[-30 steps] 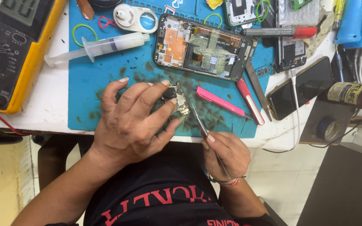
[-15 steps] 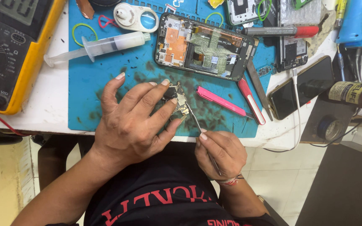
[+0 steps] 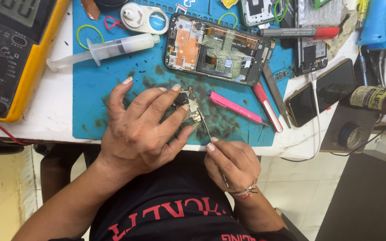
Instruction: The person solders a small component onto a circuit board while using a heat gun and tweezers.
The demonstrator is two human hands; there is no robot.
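Two hands over a stained blue mat (image 3: pixel 112 80), at its near edge. Left hand (image 3: pixel 141 129) spread palm-down, fingers curled onto a small circuit board (image 3: pixel 188 107), pinning it flat against the mat. Right hand (image 3: pixel 232 163) closed around thin tweezers (image 3: pixel 204 127) — tips touching the board's near edge, just beside the left fingertips. Beyond the board, an opened phone (image 3: pixel 217 49) lying back-up with its insides showing. Just right of the board, a pink pry tool (image 3: pixel 235 107), flat and angled; beside that, a red-handled tool (image 3: pixel 268 107). Farther left on the mat, a syringe (image 3: pixel 108 49) on its side, plus a green rubber band (image 3: pixel 89 35). At far left, off the mat, a yellow-cased multimeter (image 3: pixel 18 58). At right, a dark phone (image 3: pixel 320 91) with a white cable plugged in — near a brown bottle (image 3: pixel 376 100) lying on its side.
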